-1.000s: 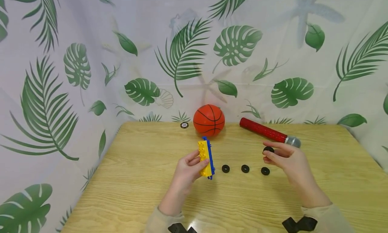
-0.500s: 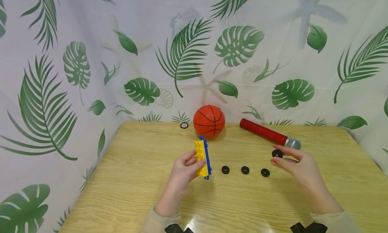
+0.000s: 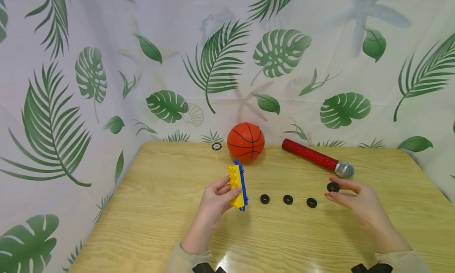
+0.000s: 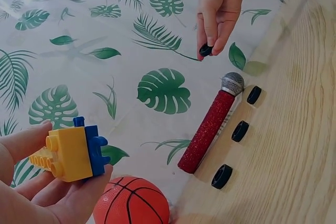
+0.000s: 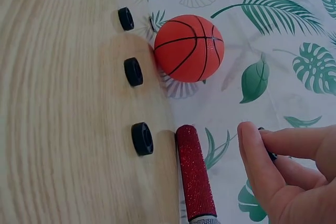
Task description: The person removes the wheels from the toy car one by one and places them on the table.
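Note:
My left hand (image 3: 217, 198) grips a yellow and blue toy brick block (image 3: 238, 185) above the wooden table (image 3: 160, 209); the left wrist view shows the block (image 4: 71, 150) between thumb and fingers. My right hand (image 3: 359, 202) pinches a small black wheel (image 3: 333, 187) at its fingertips, seen as the black wheel (image 4: 206, 50) in the left wrist view and partly hidden behind the fingers (image 5: 262, 153) in the right wrist view. Three black wheels (image 3: 264, 198) (image 3: 288, 199) (image 3: 311, 202) lie in a row on the table between my hands.
An orange toy basketball (image 3: 245, 141) sits at the table's back edge, with a small round token (image 3: 216, 146) to its left. A red glitter microphone (image 3: 316, 158) lies at the back right. A leaf-patterned curtain (image 3: 213, 59) hangs behind the table.
My right hand has carried the pinched wheel to the right and lower, towards the right end of the row. The left hand with the block has shifted slightly left.

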Demonstrator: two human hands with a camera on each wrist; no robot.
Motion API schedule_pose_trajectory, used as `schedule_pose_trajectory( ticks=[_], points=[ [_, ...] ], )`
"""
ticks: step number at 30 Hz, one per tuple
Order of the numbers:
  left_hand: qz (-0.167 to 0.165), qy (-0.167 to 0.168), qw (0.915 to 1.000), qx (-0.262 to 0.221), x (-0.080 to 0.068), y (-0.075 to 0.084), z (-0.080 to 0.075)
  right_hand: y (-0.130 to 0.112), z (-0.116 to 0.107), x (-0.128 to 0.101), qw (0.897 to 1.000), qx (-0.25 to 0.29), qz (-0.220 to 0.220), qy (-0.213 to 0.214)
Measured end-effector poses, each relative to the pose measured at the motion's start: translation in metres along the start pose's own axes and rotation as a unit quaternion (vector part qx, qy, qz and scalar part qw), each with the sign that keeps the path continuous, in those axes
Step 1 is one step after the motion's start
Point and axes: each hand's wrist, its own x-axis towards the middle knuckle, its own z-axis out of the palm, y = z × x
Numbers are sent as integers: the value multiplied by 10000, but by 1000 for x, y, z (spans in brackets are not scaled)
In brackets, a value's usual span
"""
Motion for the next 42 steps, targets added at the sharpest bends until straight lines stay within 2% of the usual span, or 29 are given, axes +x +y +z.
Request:
schedule_pose_trajectory(
  ticks=[4, 10, 12, 15, 17, 20, 22, 28, 37, 42],
  points=[
    [27, 1, 10000, 21, 0, 2, -3, 7, -8, 1, 9991, -374, 215, 38],
    [-54, 57, 10000, 26, -1, 5, -4, 20, -20, 4, 9994, -94, 278, -208],
    [-73, 86, 9999, 36, -2, 6, -6, 24, -22, 5, 9989, -198, 347, -258],
    [-78, 140, 9999, 15, -2, 7, -8, 26, -25, 5, 9962, -628, 571, -196],
    [-46, 132, 9999, 15, -2, 8, -10, 27, -26, 5, 9917, -1040, 739, -142],
    [21, 105, 9999, 27, -2, 9, -13, 28, -27, 6, 9860, -1366, 942, -174],
    [49, 83, 9999, 28, -2, 9, -13, 29, -28, 7, 9851, -1371, 1017, -232],
    [30, 61, 10000, -3, -3, 10, -13, 33, -33, 12, 9881, -920, 1179, -348],
    [69, 83, 9999, 0, -4, 10, -13, 39, -39, 17, 9872, -550, 1478, -256],
    [65, 37, 10000, 25, -3, 9, -13, 42, -41, 18, 9856, -601, 1558, -269]
  ],
)
